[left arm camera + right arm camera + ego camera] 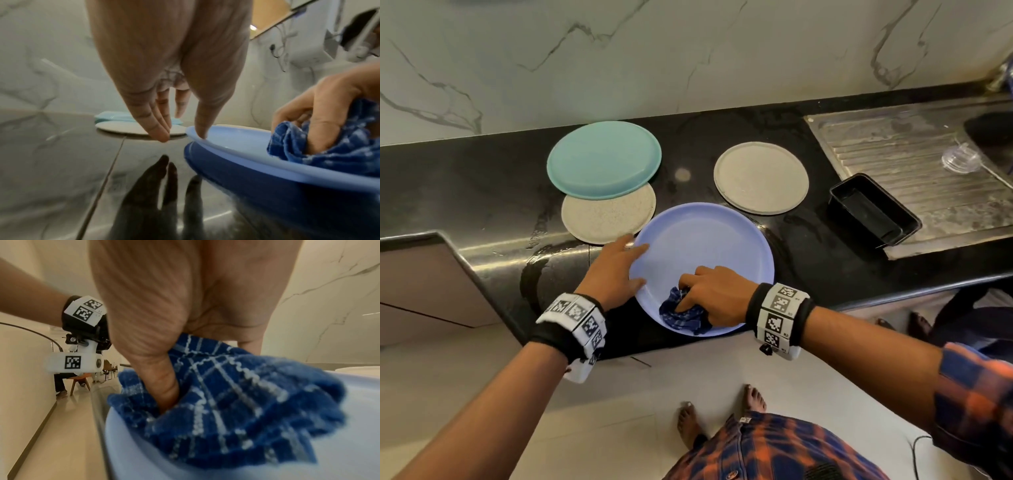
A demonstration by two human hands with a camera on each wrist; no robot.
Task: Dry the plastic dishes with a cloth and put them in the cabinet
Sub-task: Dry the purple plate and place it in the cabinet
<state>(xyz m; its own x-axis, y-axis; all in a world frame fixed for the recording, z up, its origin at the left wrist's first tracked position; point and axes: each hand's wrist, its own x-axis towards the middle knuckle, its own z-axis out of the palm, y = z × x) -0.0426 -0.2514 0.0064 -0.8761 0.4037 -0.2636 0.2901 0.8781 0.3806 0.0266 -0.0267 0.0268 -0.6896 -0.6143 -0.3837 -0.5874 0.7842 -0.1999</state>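
Note:
A light blue plastic plate (705, 240) (236, 138) (349, 451) lies on the black counter and overhangs its front edge. My left hand (619, 270) (164, 113) touches its left rim, fingers straight and thumb tip on the rim. My right hand (712, 294) (329, 105) (185, 305) grips a bunched blue checked cloth (681, 317) (329, 146) (236, 402) and presses it into the plate's near part. Behind lie a teal plate (604, 159) overlapping a speckled beige plate (606, 219), and a grey plate (761, 178) further right.
A black rectangular tray (873, 209) sits at the edge of the steel drainboard (914, 154), where a clear lid (960, 159) lies beside the sink (993, 133). The counter is wet near the plates. A cabinet front (421, 281) is at lower left.

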